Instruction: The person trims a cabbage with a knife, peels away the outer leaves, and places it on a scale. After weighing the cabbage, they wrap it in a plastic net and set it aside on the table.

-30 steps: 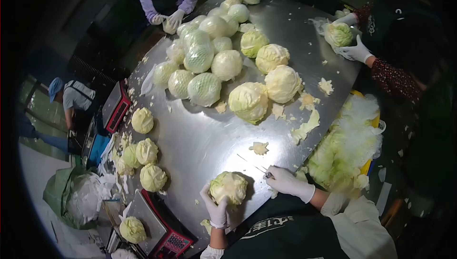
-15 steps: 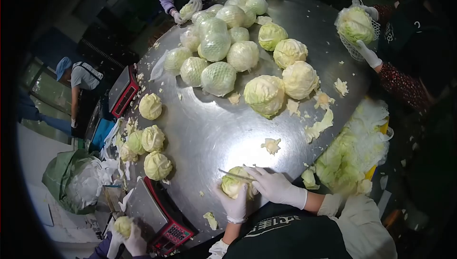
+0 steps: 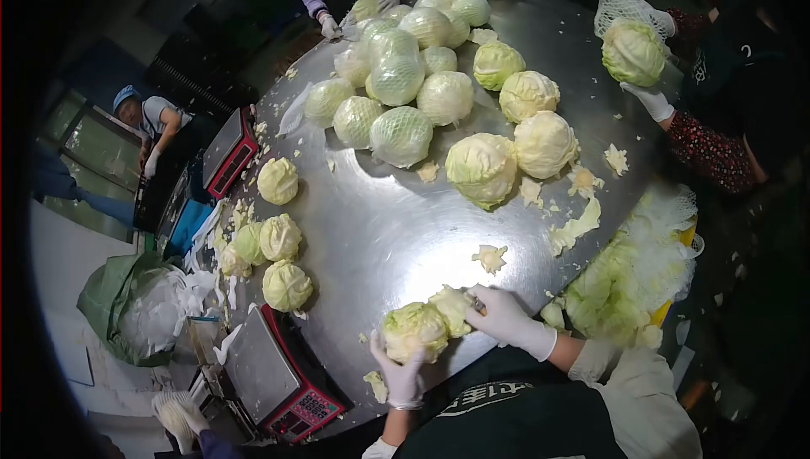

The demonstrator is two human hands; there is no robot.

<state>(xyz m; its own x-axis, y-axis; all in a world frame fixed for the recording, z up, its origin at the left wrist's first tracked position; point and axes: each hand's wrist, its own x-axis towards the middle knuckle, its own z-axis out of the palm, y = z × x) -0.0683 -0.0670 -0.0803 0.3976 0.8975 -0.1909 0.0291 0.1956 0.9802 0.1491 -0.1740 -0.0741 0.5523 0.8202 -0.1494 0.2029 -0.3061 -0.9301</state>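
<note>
My left hand (image 3: 402,377), in a white glove, grips the near left side of a pale green cabbage (image 3: 413,330) at the table's front edge. A loose outer leaf (image 3: 453,309) lies against the cabbage's right side. My gloved right hand (image 3: 510,321) is just right of that leaf, its fingers closed round a knife (image 3: 478,305); only a small part of the handle shows. A trimmed piece of cabbage (image 3: 489,258) rests on the metal table (image 3: 380,235) beyond my right hand. A leaf scrap (image 3: 376,386) sits left of my left hand.
Net-wrapped cabbages (image 3: 402,136) are heaped at the far side, with bare cabbages (image 3: 481,170) beside them. More trimmed cabbages (image 3: 287,285) stand left, near a red scale (image 3: 295,408). Leaf waste (image 3: 620,278) fills a yellow-edged container at right. Co-workers stand around; one holds a cabbage (image 3: 633,52).
My right hand has moved right, off the cabbage, with the knife. A leaf has come away on the cabbage's right side. The near-left co-worker's hands no longer show a cabbage.
</note>
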